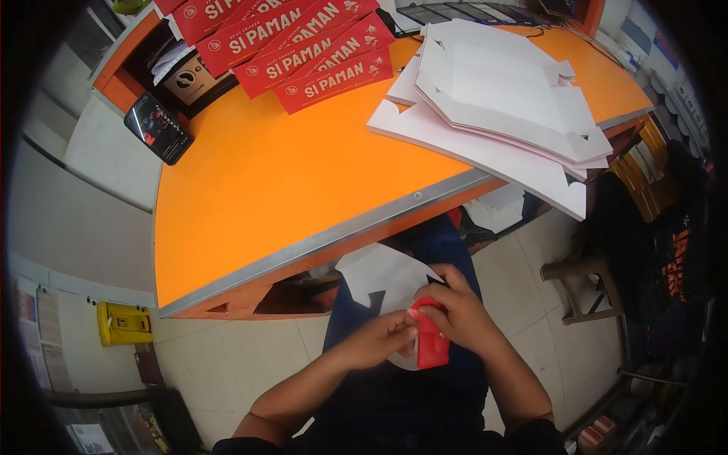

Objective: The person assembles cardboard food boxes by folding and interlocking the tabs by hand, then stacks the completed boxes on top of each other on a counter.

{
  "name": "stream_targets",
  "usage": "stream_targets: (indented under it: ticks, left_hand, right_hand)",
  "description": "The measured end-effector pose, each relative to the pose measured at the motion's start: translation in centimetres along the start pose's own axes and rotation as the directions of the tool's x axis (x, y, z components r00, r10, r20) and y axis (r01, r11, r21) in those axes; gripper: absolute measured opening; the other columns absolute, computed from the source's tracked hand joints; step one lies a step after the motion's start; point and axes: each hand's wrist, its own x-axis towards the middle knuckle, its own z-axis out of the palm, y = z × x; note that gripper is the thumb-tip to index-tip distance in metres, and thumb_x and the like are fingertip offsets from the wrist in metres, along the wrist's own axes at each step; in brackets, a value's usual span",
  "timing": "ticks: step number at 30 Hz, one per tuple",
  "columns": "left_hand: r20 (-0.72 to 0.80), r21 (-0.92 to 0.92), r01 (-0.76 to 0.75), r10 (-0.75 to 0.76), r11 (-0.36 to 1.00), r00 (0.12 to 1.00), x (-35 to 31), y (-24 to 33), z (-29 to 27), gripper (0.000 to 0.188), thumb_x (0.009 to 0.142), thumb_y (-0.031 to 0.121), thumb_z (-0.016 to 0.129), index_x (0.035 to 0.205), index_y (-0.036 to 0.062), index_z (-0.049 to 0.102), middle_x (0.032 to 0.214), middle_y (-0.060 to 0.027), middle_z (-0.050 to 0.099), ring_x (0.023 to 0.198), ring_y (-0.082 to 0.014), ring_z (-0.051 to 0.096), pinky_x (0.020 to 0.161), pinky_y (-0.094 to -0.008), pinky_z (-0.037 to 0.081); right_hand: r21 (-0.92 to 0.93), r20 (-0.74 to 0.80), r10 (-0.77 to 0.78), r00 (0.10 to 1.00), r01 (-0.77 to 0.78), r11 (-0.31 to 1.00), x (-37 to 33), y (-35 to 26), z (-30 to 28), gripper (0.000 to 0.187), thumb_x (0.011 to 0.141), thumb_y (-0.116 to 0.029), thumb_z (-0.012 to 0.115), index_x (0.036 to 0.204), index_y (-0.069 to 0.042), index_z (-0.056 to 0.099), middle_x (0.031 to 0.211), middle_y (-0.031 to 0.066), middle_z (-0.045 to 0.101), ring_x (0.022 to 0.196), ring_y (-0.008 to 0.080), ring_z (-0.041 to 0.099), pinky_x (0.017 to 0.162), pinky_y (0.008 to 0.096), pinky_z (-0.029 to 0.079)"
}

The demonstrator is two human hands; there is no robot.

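Note:
A cardboard box blank (379, 269), white on one face and red on the other, lies across my lap with part of it folded over so the red side shows. My left hand (379, 338) is closed, its thumb and fingers pinching the blank at the left edge of the red part. My right hand (460, 309) grips the same blank from the right, thumb on the red fold and fingers curled over the white sheet. Dark notches are cut into the blank's white area. My left fingertips partly hide the fold.
On the orange table (258, 205) in front of me are red printed boxes (326, 80) in overlapping rows, a stack of white box blanks (508, 91) overhanging the edge, and a propped phone (158, 129). A brown stool (584, 288) stands right, a yellow object (123, 324) left.

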Motion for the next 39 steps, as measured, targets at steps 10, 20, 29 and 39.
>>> stream_targets:
  ticks: [10,20,29,39]
  left_hand:
    - [-0.088,0.154,0.067,-0.054,0.986,0.995,-0.5,-1.3,3.8,0.014,0.097,0.018,0.067,0.103,0.0052,0.062,0.092,-0.0001,0.065,0.087,-0.0078,0.060,0.079,-0.0270,0.048]
    - [-0.234,0.291,-0.024,0.095,0.956,0.968,-1.1,-1.1,4.1,0.007,0.096,0.010,0.064,0.094,0.0032,0.062,0.085,0.0000,0.064,0.081,-0.0080,0.059,0.076,-0.0264,0.048]
    - [-0.197,0.612,-0.094,0.267,0.785,0.943,-1.6,0.3,5.0,0.010,0.092,0.009,0.069,0.091,0.0041,0.060,0.082,-0.0073,0.063,0.079,-0.0183,0.064,0.074,-0.0321,0.049]
    - [-0.163,0.741,-0.142,0.380,0.656,0.910,-1.9,0.3,5.4,0.011,0.086,0.006,0.071,0.088,0.0078,0.060,0.079,-0.0045,0.063,0.077,-0.0229,0.064,0.078,-0.0364,0.047]
  right_hand:
    - [0.089,0.048,0.081,0.996,-0.085,0.992,-1.1,0.8,-0.7,0.019,0.084,-0.004,0.072,0.101,-0.009,0.067,0.126,0.0186,0.055,0.117,0.0399,0.056,0.102,0.0436,0.045]
    - [0.144,0.197,0.107,0.974,-0.137,0.980,-1.9,1.6,-2.3,0.011,0.090,-0.004,0.068,0.099,-0.009,0.071,0.096,0.0075,0.067,0.106,0.0282,0.062,0.099,0.0380,0.046]
    - [0.317,0.212,0.125,0.969,-0.189,0.929,-1.9,1.2,-2.0,0.009,0.089,-0.003,0.068,0.095,-0.009,0.070,0.118,0.0115,0.058,0.115,0.0299,0.055,0.097,0.0369,0.045]
    - [0.173,0.217,0.014,0.976,-0.053,0.984,-1.7,0.3,-2.4,0.007,0.087,-0.005,0.068,0.093,-0.009,0.069,0.120,0.0120,0.058,0.117,0.0339,0.053,0.103,0.0401,0.041]
